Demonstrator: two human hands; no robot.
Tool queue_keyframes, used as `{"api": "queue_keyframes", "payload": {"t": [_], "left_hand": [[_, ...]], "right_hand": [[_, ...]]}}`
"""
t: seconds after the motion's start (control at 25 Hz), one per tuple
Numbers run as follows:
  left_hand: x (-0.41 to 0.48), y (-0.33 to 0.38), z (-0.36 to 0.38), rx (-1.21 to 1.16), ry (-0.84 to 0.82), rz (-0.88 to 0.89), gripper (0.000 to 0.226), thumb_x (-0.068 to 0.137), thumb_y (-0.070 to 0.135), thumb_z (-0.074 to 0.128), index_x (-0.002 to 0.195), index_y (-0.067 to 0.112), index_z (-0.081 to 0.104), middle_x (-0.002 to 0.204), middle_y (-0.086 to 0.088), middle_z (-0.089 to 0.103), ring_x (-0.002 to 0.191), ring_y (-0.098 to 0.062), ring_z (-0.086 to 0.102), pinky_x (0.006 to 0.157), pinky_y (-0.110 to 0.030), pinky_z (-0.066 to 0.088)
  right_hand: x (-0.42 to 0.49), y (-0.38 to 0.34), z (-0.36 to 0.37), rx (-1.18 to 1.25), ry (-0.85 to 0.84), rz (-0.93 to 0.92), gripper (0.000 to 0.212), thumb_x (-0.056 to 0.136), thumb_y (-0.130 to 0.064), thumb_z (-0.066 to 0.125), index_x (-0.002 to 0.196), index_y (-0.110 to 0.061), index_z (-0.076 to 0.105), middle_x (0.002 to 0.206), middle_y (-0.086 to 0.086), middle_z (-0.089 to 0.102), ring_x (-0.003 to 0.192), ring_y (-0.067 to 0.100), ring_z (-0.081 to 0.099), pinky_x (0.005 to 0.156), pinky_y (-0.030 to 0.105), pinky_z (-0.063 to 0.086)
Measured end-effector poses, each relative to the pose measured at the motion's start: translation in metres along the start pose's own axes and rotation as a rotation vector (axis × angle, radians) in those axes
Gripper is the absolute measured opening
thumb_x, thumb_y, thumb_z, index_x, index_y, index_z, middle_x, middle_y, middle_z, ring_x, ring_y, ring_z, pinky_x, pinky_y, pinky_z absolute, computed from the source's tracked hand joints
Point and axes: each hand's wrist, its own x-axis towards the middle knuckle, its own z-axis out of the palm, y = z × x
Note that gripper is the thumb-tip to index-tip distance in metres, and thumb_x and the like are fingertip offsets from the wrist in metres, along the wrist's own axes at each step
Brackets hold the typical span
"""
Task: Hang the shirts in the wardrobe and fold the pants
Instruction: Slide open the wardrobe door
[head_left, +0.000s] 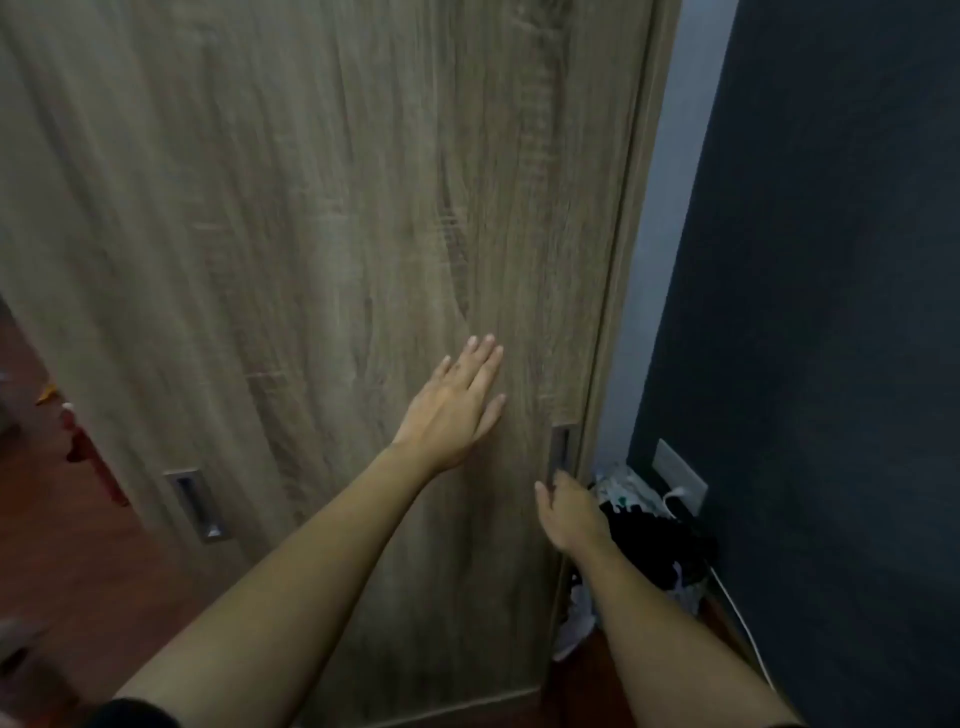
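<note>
A wood-grain sliding wardrobe door (311, 234) fills most of the view and is closed. My left hand (457, 405) lies flat against the door panel, fingers together and extended, holding nothing. My right hand (569, 512) is lower, at the door's right edge, its fingertips curled into the recessed metal handle (560, 452). A second recessed handle (197, 504) sits at the lower left of the door. No shirts or pants are in my hands; the wardrobe's inside is hidden.
A dark blue wall (831, 312) stands close on the right with a white socket plate (680, 475) and a white cable. A pile of black and white clothes (649, 535) lies in the corner. Red-brown floor (78, 571) shows at left.
</note>
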Motion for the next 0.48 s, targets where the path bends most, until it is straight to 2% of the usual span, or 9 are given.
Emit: {"api": "queue_keyframes", "payload": {"t": [0.08,0.12,0.2,0.28,0.4,0.48], "left_hand": [[0.027,0.002,0.015,-0.007,0.139,0.005,0.057,0.100,0.034,0.033,0.148,0.007,0.020,0.157,-0.009,0.016,0.143,-0.018,0.004,0.113,-0.033,0.006],[0.040,0.003,0.025,0.067,0.203,0.037,0.056,0.098,0.035,0.032,0.146,0.006,0.025,0.155,-0.011,0.022,0.142,-0.018,0.008,0.113,-0.035,0.010],[0.063,0.004,0.048,0.256,0.277,0.197,0.056,0.096,0.036,0.032,0.143,0.006,0.034,0.150,-0.012,0.034,0.140,-0.022,0.023,0.112,-0.040,0.019],[0.081,0.004,0.071,0.399,0.305,0.326,0.055,0.094,0.035,0.034,0.142,0.008,0.036,0.148,-0.010,0.037,0.139,-0.024,0.031,0.114,-0.041,0.019],[0.102,0.004,0.101,0.475,0.350,0.302,0.056,0.096,0.036,0.033,0.145,0.011,0.027,0.152,-0.004,0.026,0.142,-0.021,0.019,0.114,-0.041,0.004],[0.112,-0.004,0.115,0.537,0.396,0.242,0.058,0.096,0.038,0.033,0.148,0.014,0.022,0.154,-0.001,0.019,0.145,-0.019,0.004,0.113,-0.042,0.000]], "right_hand": [[0.026,0.008,0.002,0.080,0.001,0.062,0.057,0.098,-0.042,0.033,0.138,-0.002,0.034,0.133,0.019,0.051,0.119,0.032,0.051,0.095,0.036,0.045],[0.039,0.011,0.004,0.119,-0.014,0.090,0.059,0.097,-0.044,0.034,0.138,-0.002,0.033,0.132,0.020,0.052,0.117,0.033,0.053,0.094,0.038,0.046],[0.062,0.014,0.008,0.149,-0.059,0.117,0.062,0.096,-0.047,0.035,0.139,-0.003,0.032,0.130,0.021,0.053,0.115,0.034,0.054,0.092,0.038,0.047],[0.077,0.019,0.013,0.134,-0.050,0.095,0.059,0.094,-0.050,0.036,0.129,-0.003,0.039,0.123,0.020,0.057,0.109,0.034,0.057,0.088,0.038,0.049],[0.095,0.028,0.020,0.071,-0.013,0.048,0.053,0.092,-0.055,0.038,0.110,-0.006,0.043,0.106,0.018,0.063,0.094,0.033,0.062,0.074,0.035,0.050],[0.102,0.030,0.025,0.064,0.001,0.004,0.051,0.091,-0.055,0.039,0.108,-0.007,0.042,0.100,0.016,0.064,0.089,0.032,0.063,0.066,0.033,0.045]]}}
